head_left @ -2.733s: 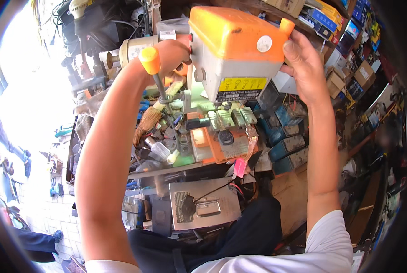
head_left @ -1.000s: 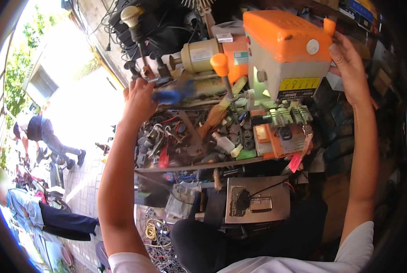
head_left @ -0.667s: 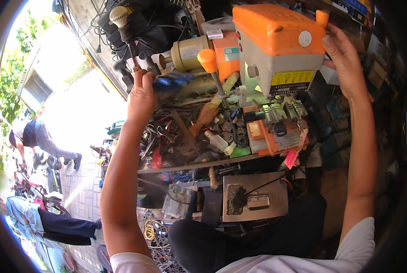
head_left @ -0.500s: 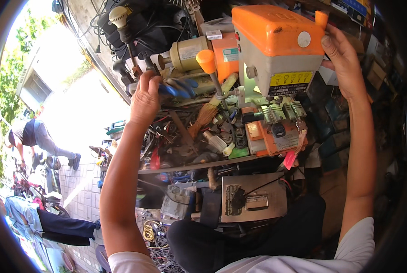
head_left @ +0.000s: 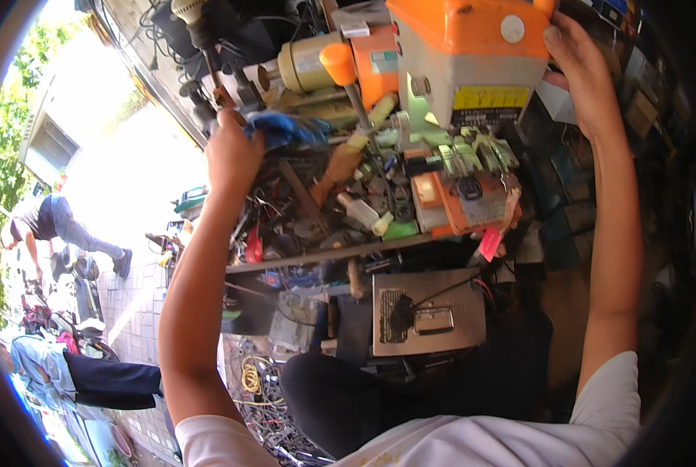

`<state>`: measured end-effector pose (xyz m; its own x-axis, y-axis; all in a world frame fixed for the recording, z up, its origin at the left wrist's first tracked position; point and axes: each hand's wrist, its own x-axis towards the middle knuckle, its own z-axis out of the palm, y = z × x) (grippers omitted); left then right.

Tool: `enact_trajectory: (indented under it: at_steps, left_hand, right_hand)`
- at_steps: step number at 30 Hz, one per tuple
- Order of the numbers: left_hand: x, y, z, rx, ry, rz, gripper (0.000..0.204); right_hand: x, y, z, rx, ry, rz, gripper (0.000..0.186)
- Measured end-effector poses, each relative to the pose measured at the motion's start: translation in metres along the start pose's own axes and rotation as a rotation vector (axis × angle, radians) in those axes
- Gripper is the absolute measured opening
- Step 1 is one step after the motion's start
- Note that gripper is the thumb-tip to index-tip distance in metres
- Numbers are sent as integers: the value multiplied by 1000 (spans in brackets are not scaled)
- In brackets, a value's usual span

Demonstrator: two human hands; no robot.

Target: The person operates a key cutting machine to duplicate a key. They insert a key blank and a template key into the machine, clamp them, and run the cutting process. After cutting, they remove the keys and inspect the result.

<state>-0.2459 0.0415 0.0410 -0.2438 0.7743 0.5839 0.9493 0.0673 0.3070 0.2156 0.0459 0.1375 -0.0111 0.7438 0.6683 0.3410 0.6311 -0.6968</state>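
An orange and grey key-cutting machine (head_left: 472, 70) stands at the bench's back, with a yellow label on its front. My right hand (head_left: 585, 74) is raised at its right side, fingers curled at an orange knob (head_left: 544, 6) and thumb against the housing. My left hand (head_left: 235, 152) is closed on a crumpled blue cloth (head_left: 290, 128), which hangs out to the right, smeared by motion. Below the machine's head, a clamp (head_left: 484, 152) sits over an orange base, with a dark-headed key (head_left: 469, 188) and a pink tag (head_left: 490, 243) near it. An orange-knobbed lever (head_left: 338, 64) rises to the left.
Loose tools and small parts crowd the bench, with a brush (head_left: 339, 167) among them. Behind stands a beige motor-like cylinder (head_left: 309, 64). A metal box lid (head_left: 434, 315) lies below the bench edge. Two other people are outside at the left, one bending (head_left: 60, 218).
The view has shifted, so the machine sits higher in the picture. My left hand has moved slightly left with the blue cloth. My right hand stays at the knob.
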Motion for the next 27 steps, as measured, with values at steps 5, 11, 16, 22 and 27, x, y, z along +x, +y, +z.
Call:
enact_trajectory:
  at_steps: [5,11,16,22,27]
  left_hand:
    - [-6,-6,8,-192,-329,154,21]
    - [-11,-15,38,18,-437,648,25]
    - [-4,-3,35,76,-463,649,21]
    - [-28,41,-25,-65,-361,419,18]
    - [-103,101,-83,-1266,-391,-41,23]
  right_hand:
    - [-11,-19,10,23,4,101,65]
    - [0,-9,-4,211,-58,132,56]
    - [3,-11,3,170,-60,81,58]
    - [-2,-6,-4,41,-7,-127,59]
    - [-102,-52,29,275,-30,-117,29]
